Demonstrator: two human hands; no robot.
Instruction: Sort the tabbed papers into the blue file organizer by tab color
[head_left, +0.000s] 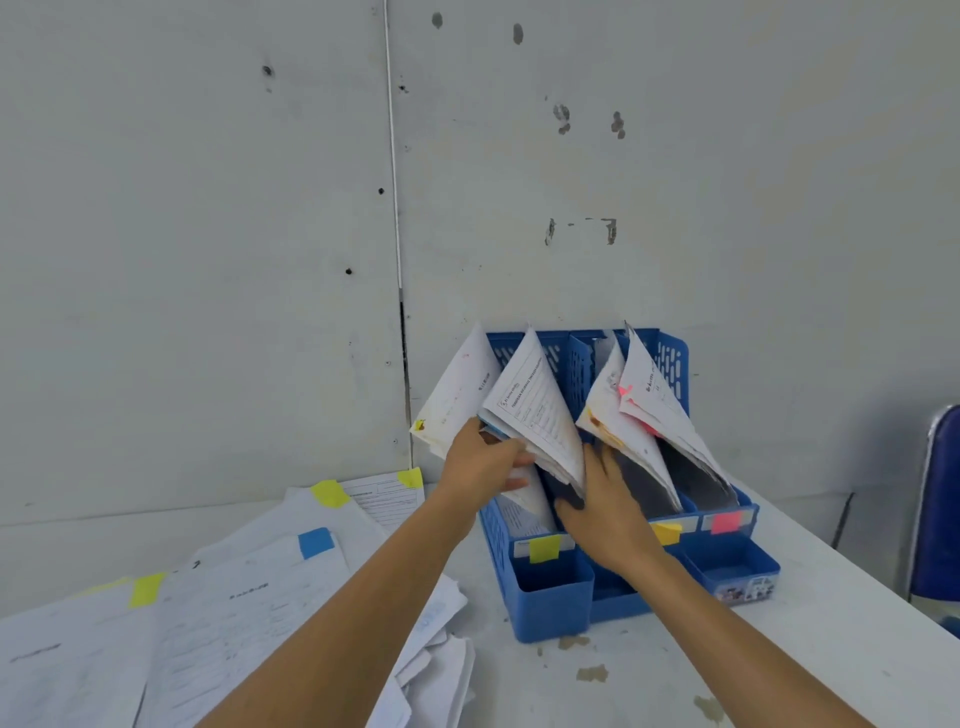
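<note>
The blue file organizer (550, 608) stands on the white table against the wall, its front labels marked yellow (544, 548), orange-yellow (666, 532) and pink (726, 521). Papers lean in its slots. My left hand (480, 462) grips the lower edge of a sheaf of papers (535, 410) in the second slot from the left. My right hand (605, 512) rests with fingers spread against the underside of the same sheaf. A loose pile of tabbed papers (234, 597) lies at the left, with yellow tabs (329, 492) and a blue tab (315, 542).
A grey wall rises right behind the organizer. A blue chair back (940, 499) stands at the right edge, beyond the table. Brown stains (592, 673) mark the table in front of the organizer.
</note>
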